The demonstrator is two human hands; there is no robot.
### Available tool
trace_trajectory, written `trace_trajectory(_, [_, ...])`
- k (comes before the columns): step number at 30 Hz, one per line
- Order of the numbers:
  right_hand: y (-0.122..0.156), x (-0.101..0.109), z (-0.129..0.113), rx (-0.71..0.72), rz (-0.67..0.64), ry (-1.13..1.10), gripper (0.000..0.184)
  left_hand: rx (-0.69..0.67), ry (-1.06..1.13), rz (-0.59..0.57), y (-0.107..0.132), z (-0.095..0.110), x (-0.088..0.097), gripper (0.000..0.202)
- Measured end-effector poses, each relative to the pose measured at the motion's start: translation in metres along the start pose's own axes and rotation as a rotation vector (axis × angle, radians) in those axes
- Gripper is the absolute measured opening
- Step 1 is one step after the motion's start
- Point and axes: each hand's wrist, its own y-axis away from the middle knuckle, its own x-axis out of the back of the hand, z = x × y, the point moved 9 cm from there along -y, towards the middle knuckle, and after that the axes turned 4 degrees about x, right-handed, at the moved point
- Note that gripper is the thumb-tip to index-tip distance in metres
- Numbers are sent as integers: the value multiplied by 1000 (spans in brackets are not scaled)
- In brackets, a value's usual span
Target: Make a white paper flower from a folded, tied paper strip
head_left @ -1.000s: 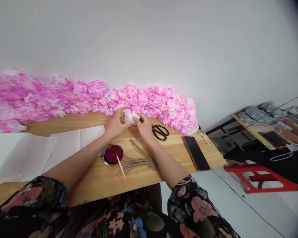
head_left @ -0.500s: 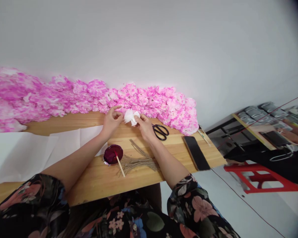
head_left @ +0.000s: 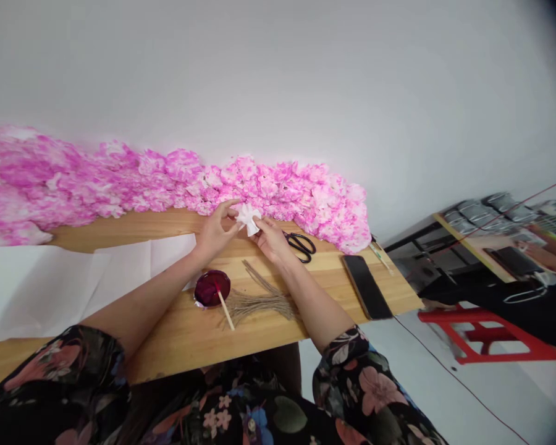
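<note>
In the head view, hold a small white ruffled piece (head_left: 248, 217) in the right hand (head_left: 269, 238), pinched between thumb and fingertips at its lower right edge, with the hand nearly closed on it. Keep the left hand (head_left: 219, 230) at the piece's left side, thumb and forefinger parted and curved towards it; cannot tell whether touching. Find the white piece over the worktop (head_left: 176, 352), between the two hands, just in front of a long bank of pink-and-white ruffled flowers (head_left: 180, 167) along the wall (head_left: 259, 74). See black-handled scissors (head_left: 301, 247) just beyond the right hand, blades hidden. Nearer the body, between the forearms, see a small round dish (head_left: 198, 290) of dark red colour, with a pale stick (head_left: 225, 309) slanting out, red at its tip, and thin brown strands (head_left: 264, 303) fanned beside it. On the left, note white sheets (head_left: 50, 284) laid out flat, partly under the left forearm; on the right, a dark phone (head_left: 367, 287) near the worktop's end. Farther right, make out a red stool (head_left: 467, 356) on the floor and another person's hand (head_left: 535, 252) at a separate table (head_left: 475, 247).
</note>
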Motion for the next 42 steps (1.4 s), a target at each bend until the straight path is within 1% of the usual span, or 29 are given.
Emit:
trace_trajectory(5, [-1,1,2,-38,9,-39,16,-19,55,31,-4,2,6,45])
trace_trajectory(9, [-1,4,0,-45,40,-54,17,30,127,75,-6,-2,11,41])
trace_trajectory(12, [0,3,-2,-37,43,-37,17,43,132,103,-4,-1,13,41])
trace_trajectory(14, [0,2,-2,-27,37,-33,17,21,118,95,-3,4,13,40])
trace_trajectory(18, [-2,2,-1,-12,23,-15,19,-64,70,30,2,18,7,40])
trace_trajectory(20, [-3,4,0,-6,17,7,20,-78,35,12,3,20,5,40])
trace_trajectory(24, [-5,4,2,0,-1,22,23,-67,17,7,2,17,3,37])
trace_trajectory(27, [-4,4,1,4,1,6,24,-17,86,24,1,10,4,35])
trace_trajectory(30, [-3,4,0,8,5,-7,24,32,165,20,1,6,3,39])
trace_trajectory(33, [-3,4,0,20,-7,1,24,1,146,-2,2,12,2,42])
trace_trajectory(36, [-4,3,0,22,-15,28,22,-23,100,-5,2,14,2,40])
trace_trajectory(39, [-2,1,-1,4,-12,16,20,-17,83,5,1,10,3,39])
trace_trajectory(42, [0,-3,0,-40,-9,-54,19,-5,90,13,-2,5,5,40])
